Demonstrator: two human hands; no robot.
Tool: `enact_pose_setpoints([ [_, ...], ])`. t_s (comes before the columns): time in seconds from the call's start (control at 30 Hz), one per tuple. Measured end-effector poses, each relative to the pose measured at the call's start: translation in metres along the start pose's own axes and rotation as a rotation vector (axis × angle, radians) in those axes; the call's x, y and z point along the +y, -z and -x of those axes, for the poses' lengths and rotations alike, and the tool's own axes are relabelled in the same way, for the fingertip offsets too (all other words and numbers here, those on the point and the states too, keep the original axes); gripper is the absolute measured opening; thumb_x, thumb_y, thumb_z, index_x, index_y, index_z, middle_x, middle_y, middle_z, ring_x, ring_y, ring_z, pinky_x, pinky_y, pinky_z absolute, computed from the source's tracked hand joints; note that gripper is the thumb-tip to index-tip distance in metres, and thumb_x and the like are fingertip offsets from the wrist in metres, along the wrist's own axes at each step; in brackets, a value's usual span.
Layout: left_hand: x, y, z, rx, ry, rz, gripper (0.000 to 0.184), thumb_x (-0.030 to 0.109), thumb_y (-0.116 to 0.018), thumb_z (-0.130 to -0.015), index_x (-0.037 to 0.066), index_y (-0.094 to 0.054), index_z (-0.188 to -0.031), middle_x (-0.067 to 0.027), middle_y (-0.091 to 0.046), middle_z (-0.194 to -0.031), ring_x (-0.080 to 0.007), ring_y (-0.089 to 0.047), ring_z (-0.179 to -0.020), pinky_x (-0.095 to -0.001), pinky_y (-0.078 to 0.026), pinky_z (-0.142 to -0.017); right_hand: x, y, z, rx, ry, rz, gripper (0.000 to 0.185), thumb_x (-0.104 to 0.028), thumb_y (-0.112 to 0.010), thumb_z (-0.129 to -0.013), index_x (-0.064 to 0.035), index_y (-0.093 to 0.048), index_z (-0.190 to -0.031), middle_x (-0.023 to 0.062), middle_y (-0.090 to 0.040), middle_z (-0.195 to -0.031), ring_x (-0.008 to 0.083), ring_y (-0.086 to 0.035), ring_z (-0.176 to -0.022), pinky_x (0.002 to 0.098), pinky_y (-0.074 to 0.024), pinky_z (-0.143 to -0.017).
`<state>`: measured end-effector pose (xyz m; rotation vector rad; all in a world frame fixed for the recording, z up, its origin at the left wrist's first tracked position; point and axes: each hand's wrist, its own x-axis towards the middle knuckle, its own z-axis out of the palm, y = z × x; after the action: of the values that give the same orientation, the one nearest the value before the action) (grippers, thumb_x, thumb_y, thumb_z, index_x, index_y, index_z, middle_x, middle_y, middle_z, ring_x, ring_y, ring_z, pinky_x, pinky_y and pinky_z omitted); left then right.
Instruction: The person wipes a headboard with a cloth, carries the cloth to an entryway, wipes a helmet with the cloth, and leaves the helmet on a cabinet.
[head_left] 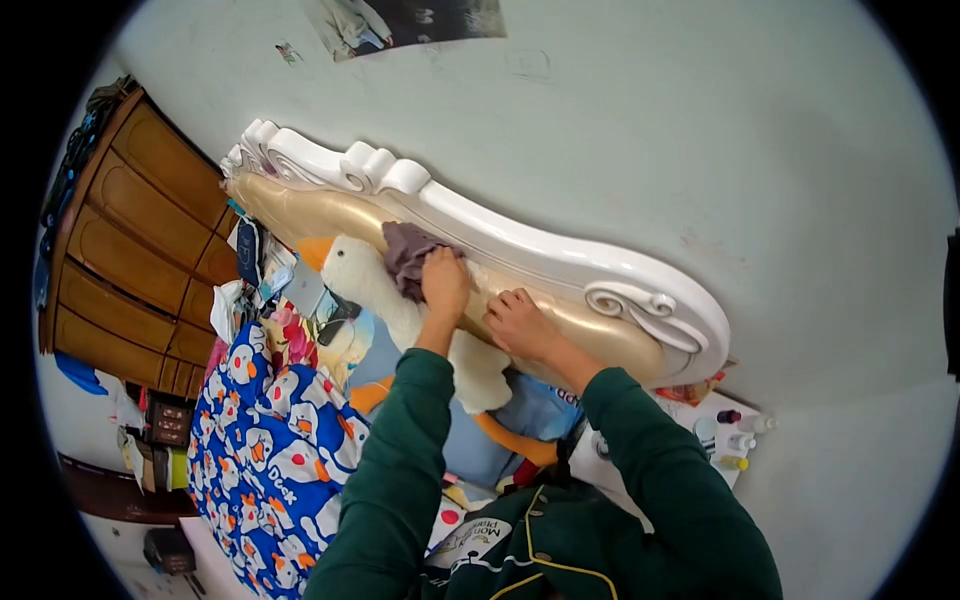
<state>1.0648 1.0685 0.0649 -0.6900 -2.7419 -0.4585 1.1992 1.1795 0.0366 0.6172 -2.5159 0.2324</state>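
My left hand (446, 283) is closed on a crumpled mauve-grey cloth (408, 262), which lies against the gold padded panel (340, 212) of a bed headboard. To the right of it, my right hand (520, 324) rests on the same panel. Its fingers are bent and a little apart, and no object shows in them. The headboard's white carved frame (500, 222) curves above both hands. A white plush duck (360, 270) with an orange beak leans below the headboard, partly hidden by my left forearm.
A blue duck-print quilt (270, 450) is heaped on the bed at the left. Behind it stands a brown wooden wardrobe (140, 230). Several small bottles stand on a white bedside surface (715, 405) at the right. A poster (410, 22) hangs on the wall.
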Motion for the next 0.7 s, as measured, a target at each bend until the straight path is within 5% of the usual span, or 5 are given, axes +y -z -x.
enact_pose_setpoints([
  [0.1, 0.036, -0.018, 0.03, 0.058, -0.001, 0.12, 0.03, 0.017, -0.043, -0.083, -0.005, -0.057, -0.098, -0.0223, -0.057, -0.105, -0.0362, -0.051, -0.101, -0.0386, -0.038, -0.09, -0.038, 0.005, 0.039, 0.023, -0.052, -0.12, 0.014, -0.02, -0.056, -0.069, -0.0091, -0.056, -0.078, 0.0044, -0.051, -0.073, 0.02, -0.052, -0.078, 0.033, -0.0379, -0.07],
  [0.23, 0.05, -0.02, 0.024, 0.134, 0.37, 0.648, 0.034, 0.022, -0.041, -0.085, -0.003, -0.054, -0.105, -0.0233, -0.055, -0.106, -0.0387, -0.049, -0.102, -0.0392, -0.037, -0.09, -0.076, 0.036, 0.117, 0.022, -0.087, -0.352, 0.014, -0.014, -0.059, -0.069, -0.0109, -0.058, -0.083, 0.0034, -0.053, -0.075, 0.0207, -0.053, -0.077, 0.0336, -0.0367, -0.074],
  [0.3, 0.064, -0.003, 0.015, 0.318, 0.605, 1.365, 0.04, 0.026, -0.041, -0.086, -0.004, -0.048, -0.111, -0.0239, -0.049, -0.114, -0.0374, -0.044, -0.107, -0.0398, -0.034, -0.092, -0.087, 0.052, 0.154, -0.017, -0.211, -0.378, 0.014, -0.013, -0.059, -0.071, -0.0111, -0.059, -0.084, 0.0031, -0.054, -0.076, 0.0205, -0.053, -0.077, 0.0333, -0.0362, -0.074],
  [0.53, 0.147, -0.045, 0.069, 0.149, 0.379, 0.715, 0.035, 0.024, -0.04, -0.087, -0.002, -0.047, -0.108, -0.0223, -0.045, -0.112, -0.0359, -0.04, -0.103, -0.0401, -0.03, -0.091, -0.117, 0.086, 0.232, -0.065, -0.621, -0.472, 0.011, -0.012, -0.056, -0.076, -0.0114, -0.059, -0.086, 0.0042, -0.059, -0.078, 0.0203, -0.056, -0.076, 0.0324, -0.0351, -0.074],
  [0.7, 0.183, -0.032, 0.126, -0.008, 0.067, 0.775, 0.027, 0.022, -0.04, -0.086, 0.0, -0.05, -0.098, -0.0206, -0.051, -0.1, -0.0365, -0.041, -0.097, -0.0423, -0.031, -0.085, -0.135, 0.096, 0.281, -0.098, -0.764, -0.535, 0.011, -0.012, -0.054, -0.077, -0.0116, -0.06, -0.087, 0.006, -0.06, -0.08, 0.0221, -0.056, -0.075, 0.0341, -0.0355, -0.073],
])
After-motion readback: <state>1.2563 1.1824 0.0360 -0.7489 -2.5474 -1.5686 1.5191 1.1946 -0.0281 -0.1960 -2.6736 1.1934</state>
